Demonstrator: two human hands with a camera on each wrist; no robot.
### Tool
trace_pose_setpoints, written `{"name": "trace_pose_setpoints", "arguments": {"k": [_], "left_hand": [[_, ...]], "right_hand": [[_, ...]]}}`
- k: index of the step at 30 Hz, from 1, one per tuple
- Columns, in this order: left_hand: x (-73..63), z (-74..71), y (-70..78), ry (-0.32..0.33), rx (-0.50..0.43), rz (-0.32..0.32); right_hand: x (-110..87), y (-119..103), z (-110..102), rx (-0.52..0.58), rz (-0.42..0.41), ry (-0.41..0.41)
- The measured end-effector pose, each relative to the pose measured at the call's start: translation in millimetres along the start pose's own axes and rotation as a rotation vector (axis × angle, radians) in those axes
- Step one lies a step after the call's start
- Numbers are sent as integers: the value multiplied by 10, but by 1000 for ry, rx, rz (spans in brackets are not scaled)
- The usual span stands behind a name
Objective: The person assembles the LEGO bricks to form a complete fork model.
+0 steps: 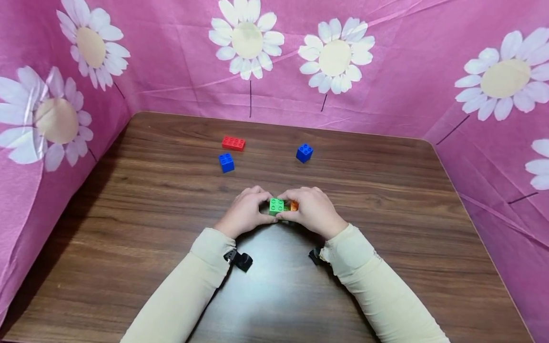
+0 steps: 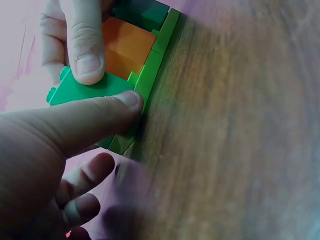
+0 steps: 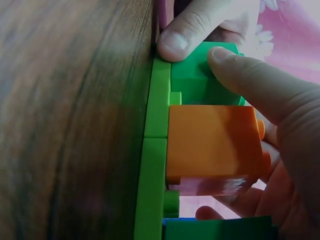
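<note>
A bright green toy brick (image 1: pixel 276 206) stands between the two hands, on one end of a low row of lime green bricks (image 3: pixel 152 150). My left hand (image 1: pixel 245 212) pinches this brick from the left, its thumb tip low by the lime row. From the right, my right hand (image 1: pixel 315 212) grips it too, thumb on its near side. An orange brick (image 3: pixel 215 140) sits on the lime row beside it, under the right hand. Beyond the orange one, a darker green brick (image 2: pixel 142 12) is at the row's other end. Fingers hide the far sides.
Farther back on the brown wooden table (image 1: pixel 171 200) lie a red brick (image 1: pixel 233 143), a blue brick (image 1: pixel 226 162) just in front of it, and another blue brick (image 1: pixel 304 152) to the right. A pink flowered cloth (image 1: pixel 180 57) rises behind and at both sides.
</note>
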State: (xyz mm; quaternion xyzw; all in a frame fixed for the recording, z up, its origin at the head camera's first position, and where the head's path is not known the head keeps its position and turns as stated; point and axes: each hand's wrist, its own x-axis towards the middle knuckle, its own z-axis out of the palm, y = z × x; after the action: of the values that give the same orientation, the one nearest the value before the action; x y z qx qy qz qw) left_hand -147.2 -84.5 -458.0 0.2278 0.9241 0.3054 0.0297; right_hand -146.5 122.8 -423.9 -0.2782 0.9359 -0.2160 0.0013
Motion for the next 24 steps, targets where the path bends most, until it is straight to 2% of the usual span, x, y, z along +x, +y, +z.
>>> {"name": "trace_pose_setpoints", "arguments": {"k": [5,12,19,24], "left_hand": [[5,-7,25,-18,56,-14],[47,-7,-50,-39,36,14],[81,12,-149,8,2,88],[67,50,-179,22,-6,99]], "right_hand": [[-2,-23,-4,-4,3,2],[9,18,30,3,46,9],[23,40,47,-21,26,52],[1,40,70,-14,10,74]]}}
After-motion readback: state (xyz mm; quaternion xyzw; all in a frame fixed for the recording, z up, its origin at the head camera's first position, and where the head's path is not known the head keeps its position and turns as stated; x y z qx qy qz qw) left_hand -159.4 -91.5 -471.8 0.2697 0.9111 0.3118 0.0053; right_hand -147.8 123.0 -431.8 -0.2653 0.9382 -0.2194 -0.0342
